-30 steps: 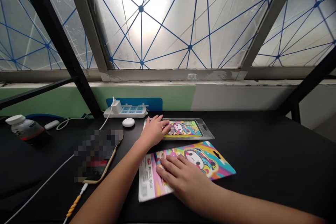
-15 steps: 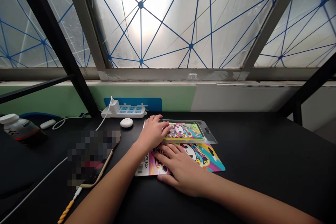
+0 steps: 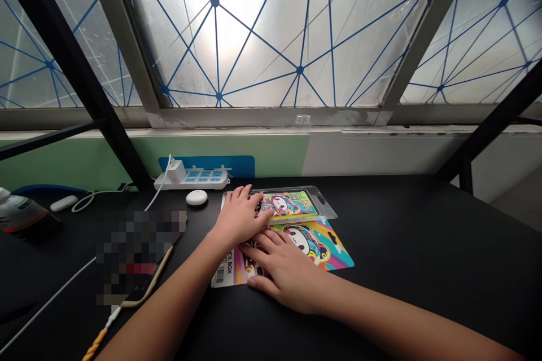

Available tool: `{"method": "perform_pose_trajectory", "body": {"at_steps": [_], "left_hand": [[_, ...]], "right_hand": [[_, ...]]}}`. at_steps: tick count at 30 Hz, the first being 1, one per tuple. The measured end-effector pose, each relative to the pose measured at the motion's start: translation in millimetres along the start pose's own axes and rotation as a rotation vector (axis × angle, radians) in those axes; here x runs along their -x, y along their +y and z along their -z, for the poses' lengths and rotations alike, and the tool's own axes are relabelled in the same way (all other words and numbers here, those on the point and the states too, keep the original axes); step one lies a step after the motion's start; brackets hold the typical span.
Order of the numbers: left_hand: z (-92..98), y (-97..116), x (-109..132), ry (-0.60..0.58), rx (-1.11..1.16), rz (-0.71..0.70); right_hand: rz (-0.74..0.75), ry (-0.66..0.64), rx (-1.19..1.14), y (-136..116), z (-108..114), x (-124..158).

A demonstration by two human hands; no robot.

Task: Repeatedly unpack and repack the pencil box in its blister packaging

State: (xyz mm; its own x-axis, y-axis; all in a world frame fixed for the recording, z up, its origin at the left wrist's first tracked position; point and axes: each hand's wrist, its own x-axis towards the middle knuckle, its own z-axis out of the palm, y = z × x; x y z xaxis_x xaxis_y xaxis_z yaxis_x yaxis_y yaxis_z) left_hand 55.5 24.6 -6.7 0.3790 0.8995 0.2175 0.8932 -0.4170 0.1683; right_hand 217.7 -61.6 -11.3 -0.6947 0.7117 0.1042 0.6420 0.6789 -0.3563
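Pencil-box card (image 3: 332,251) slid partly under clear blister tray (image 3: 292,205) since a second ago; both lie long axis left-right, hang-holes (image 3: 334,238) right. Left hand (image 3: 238,219) flat on tray, right hand (image 3: 290,273) on card; fingers (image 3: 256,255) slightly spread, gripping nothing. Black bench (image 3: 423,248) beneath, frosted window (image 3: 271,45) behind.

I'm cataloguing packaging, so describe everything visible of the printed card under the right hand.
The printed card looks like thin cardboard in pink, yellow and turquoise, with a white-faced cartoon character. Its white left strip carries a barcode and partly hidden lettering ending in "BOX"; a dark hanging-hole shape marks the right end. It lies flat, slightly slanted, on the black desk, the right hand resting on it. The clear plastic package covers part of its far edge; whether they touch is unclear.
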Motion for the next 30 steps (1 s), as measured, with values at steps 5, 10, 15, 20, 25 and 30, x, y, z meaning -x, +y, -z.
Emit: {"method": "perform_pose_trajectory", "body": {"at_steps": [5,10,15,20,25,30], "left_hand": [[0.6,-0.8,-0.7,-0.005,-0.011,-0.022],[2.2,-2.7,-0.6,0.005,0.001,-0.036],[3.2,-1.9,-0.8,0.013,-0.004,-0.034],[2.9,-1.6,-0.6,0.014,-0.009,-0.023],[0.7,-2.7,-0.4,0.021,-0.013,-0.038],[-0.6,-3.4,-0.6,0.012,-0.008,-0.04]], "right_hand": [[0.0,0.033,0.018,1.3,-3.5,-2.2],[0.014,0.083,0.058,2.8,-7.6,-7.6],[0.053,0.138,0.09,4.5,-8.6,-12.6],[0.097,0.213,0.096,8.2,-8.8,-13.3],[0.07,0.418,0.133,32.1,11.5,-11.6],[-0.227,0.422,0.157,97.2,48.4,-6.8]]}}
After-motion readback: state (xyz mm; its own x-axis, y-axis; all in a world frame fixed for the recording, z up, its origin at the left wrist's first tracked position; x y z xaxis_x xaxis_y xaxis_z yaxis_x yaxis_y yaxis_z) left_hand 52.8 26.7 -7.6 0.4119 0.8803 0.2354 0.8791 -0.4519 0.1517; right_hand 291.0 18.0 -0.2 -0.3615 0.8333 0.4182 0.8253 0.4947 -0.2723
